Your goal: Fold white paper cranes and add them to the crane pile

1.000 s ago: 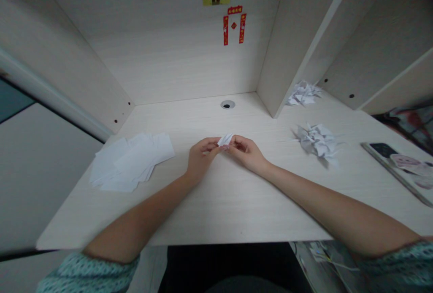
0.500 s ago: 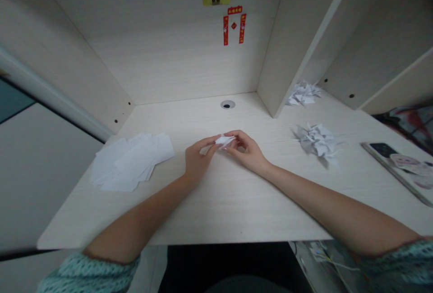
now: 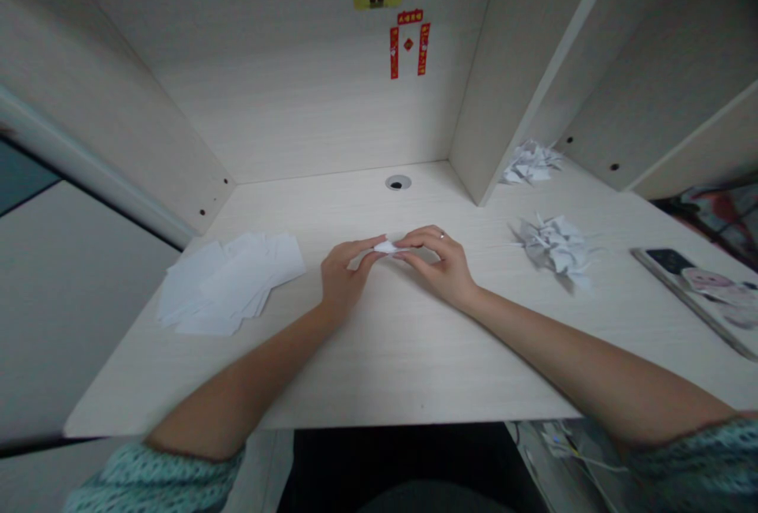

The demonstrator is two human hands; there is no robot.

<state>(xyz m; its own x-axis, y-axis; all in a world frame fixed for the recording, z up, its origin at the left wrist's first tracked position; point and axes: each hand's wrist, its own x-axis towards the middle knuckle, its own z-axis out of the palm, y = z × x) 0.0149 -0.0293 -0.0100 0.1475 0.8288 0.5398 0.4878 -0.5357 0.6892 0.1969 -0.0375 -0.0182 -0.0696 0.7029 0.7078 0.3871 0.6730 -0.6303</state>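
A small folded piece of white paper [image 3: 386, 247] is held between my two hands above the middle of the desk. My left hand [image 3: 348, 270] pinches its left end between thumb and fingers. At the right end, my right hand [image 3: 443, 264] grips the paper with thumb and fingertips; a ring shows on one finger. Fingers cover parts of the paper, so its full shape cannot be made out. To the left of my left hand lies a spread stack of flat white paper sheets [image 3: 230, 280]. Right of my right hand sits a heap of folded white paper pieces [image 3: 557, 245].
Another heap of folded paper [image 3: 533, 162] lies behind the upright divider [image 3: 521, 79]. A phone [image 3: 699, 292] in a decorated case rests at the right. The desk [image 3: 379, 371] has a round cable hole [image 3: 398, 182] near the back wall.
My right hand has turned slightly and shifted a little right, its fingers straighter on the paper's end. The paper looks narrower between the hands. My left hand has barely moved.
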